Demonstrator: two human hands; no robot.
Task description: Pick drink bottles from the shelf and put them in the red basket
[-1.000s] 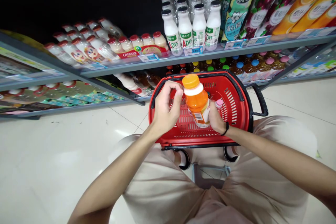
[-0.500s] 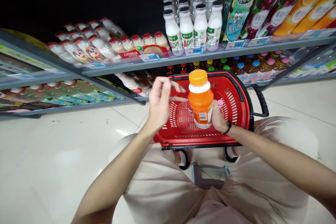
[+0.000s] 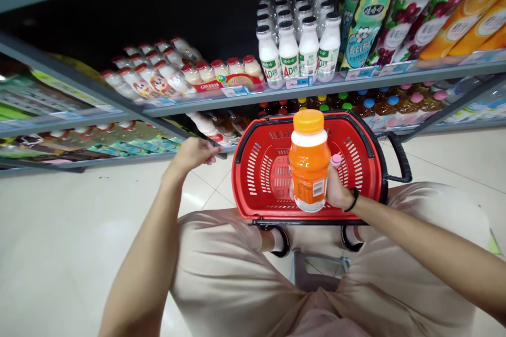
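The orange juice bottle (image 3: 309, 166) is clamped upright in the right hand's (image 3: 337, 189) grip directly above the red basket (image 3: 367, 168), so it is best lowered straight down, while the left hand (image 3: 193, 154), loosely curled and empty, is kept clear.

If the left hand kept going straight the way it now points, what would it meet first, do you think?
Probably the bottle with the red cap lying on the lower shelf, just beyond the left hand; depth is unclear.

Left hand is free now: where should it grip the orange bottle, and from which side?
Grip the orange bottle around its white shoulder band below the cap, coming from its left. It stands upright, the right hand wraps the lower right side, and the left hand is off to the left.
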